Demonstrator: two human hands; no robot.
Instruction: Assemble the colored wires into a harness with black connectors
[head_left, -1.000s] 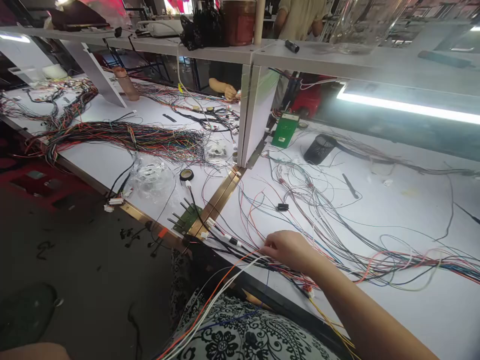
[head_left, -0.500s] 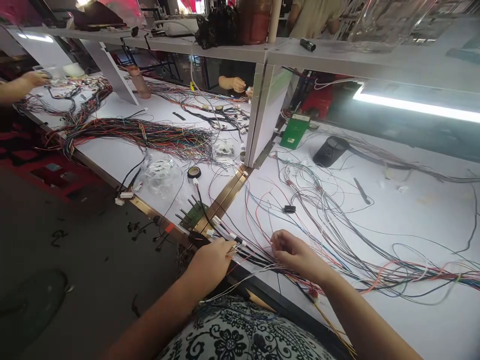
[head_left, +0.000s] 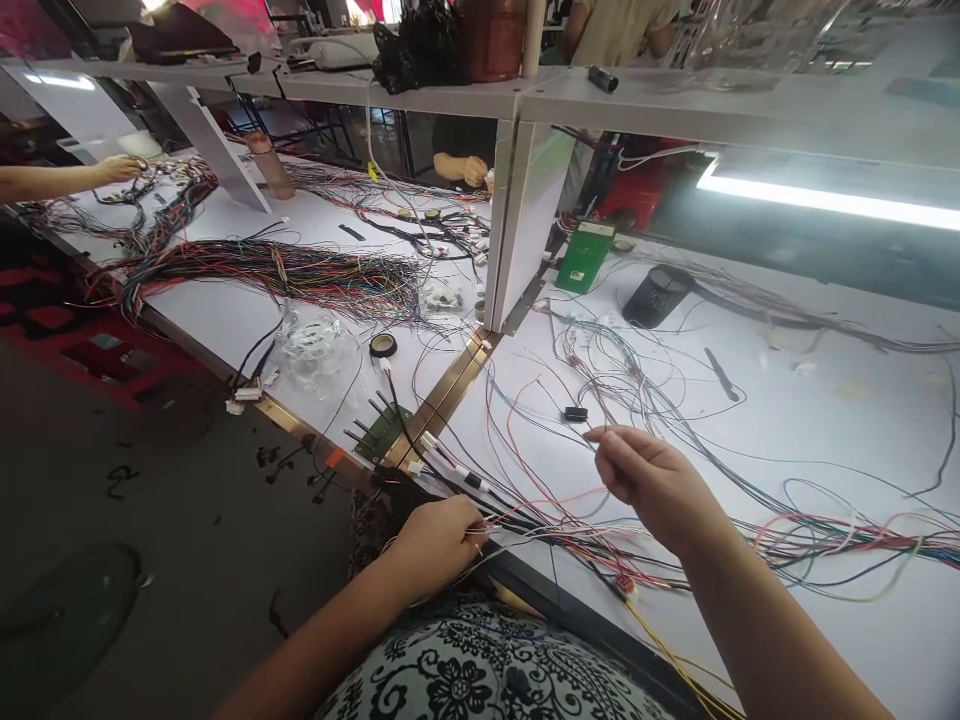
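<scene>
Left hand (head_left: 442, 540): closed on several thin wires (head_left: 496, 527) at the bench's (head_left: 817, 420) front edge, ends bunched together, presumably to keep them from straying among the cables beneath. Right hand (head_left: 654, 478): raised, fingers partly curled, index finger reaching out near the black connector (head_left: 576, 414); cannot tell whether a fine wire sits in the grip. Pinned green board (head_left: 386, 430) lies near the edge, tape roll (head_left: 383, 345) behind it, probably for easy reach.
</scene>
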